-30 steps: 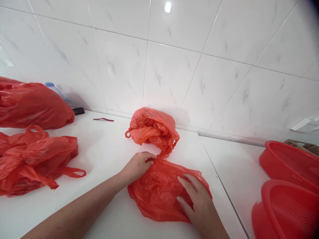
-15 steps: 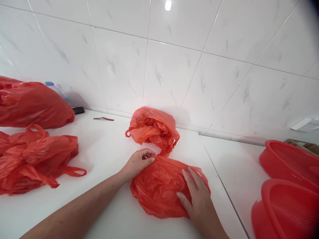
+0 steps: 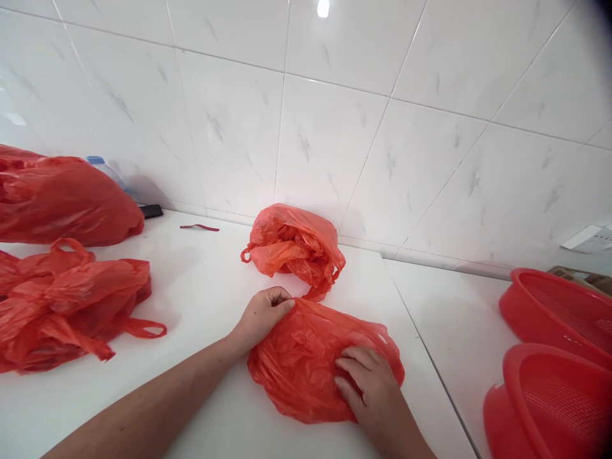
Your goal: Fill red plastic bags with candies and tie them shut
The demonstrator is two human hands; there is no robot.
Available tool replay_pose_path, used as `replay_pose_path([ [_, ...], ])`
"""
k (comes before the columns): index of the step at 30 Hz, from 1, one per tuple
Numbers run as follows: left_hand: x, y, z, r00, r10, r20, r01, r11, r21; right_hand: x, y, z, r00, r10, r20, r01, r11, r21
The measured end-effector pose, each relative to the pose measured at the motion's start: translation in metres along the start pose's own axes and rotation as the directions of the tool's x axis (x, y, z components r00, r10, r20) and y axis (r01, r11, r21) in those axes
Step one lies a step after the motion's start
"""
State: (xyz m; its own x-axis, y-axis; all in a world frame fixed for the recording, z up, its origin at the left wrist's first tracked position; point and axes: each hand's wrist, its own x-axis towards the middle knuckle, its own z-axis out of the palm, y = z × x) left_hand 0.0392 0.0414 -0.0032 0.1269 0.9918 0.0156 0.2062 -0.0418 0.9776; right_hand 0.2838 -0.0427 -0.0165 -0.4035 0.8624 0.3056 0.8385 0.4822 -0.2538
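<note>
The red plastic bag (image 3: 306,376) lies flattened and wrinkled on the white bench (image 3: 201,280), just inside its right edge and in front of its back right corner. The left hand (image 3: 268,315) grasps the bag's far rim, thumb and fingers pinched together at its upper left. The right hand (image 3: 368,379) rests on the right part of the bag, fingers bent and slightly apart; whether it grips the film, I cannot tell. Behind the plastic bag, near the back edge of the bench, sits a crumpled bag (image 3: 294,245), also red, one strip of it reaching forward to the far rim. Toward the left end of the bench lies a knotted bag (image 3: 81,293) with its loops sticking out, and behind that a big bag (image 3: 71,201), bulging. A bottle (image 3: 108,169) with a blue cap shows behind the big bag, a flat black object (image 3: 152,211) beside it. A thin dark red strap (image 3: 199,227) lies near the back edge. Past the right edge, a second surface (image 3: 444,312) carries two red baskets (image 3: 521,312).
</note>
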Motion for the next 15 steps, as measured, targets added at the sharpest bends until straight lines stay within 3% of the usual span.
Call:
replay_pose_path([
  [11,0.0007,-0.001,-0.0006,0.999,0.014,-0.034,-0.014,1.0,-0.013,0.0023,-0.002,-0.0038,0.998,0.011,0.059,-0.016,0.996,0.091],
  [15,0.0,-0.001,0.0,1.0,0.009,-0.021,-0.009,1.0,-0.003,-0.0011,-0.0041,-0.0018,0.999,-0.003,-0.034,0.003,1.0,0.011],
])
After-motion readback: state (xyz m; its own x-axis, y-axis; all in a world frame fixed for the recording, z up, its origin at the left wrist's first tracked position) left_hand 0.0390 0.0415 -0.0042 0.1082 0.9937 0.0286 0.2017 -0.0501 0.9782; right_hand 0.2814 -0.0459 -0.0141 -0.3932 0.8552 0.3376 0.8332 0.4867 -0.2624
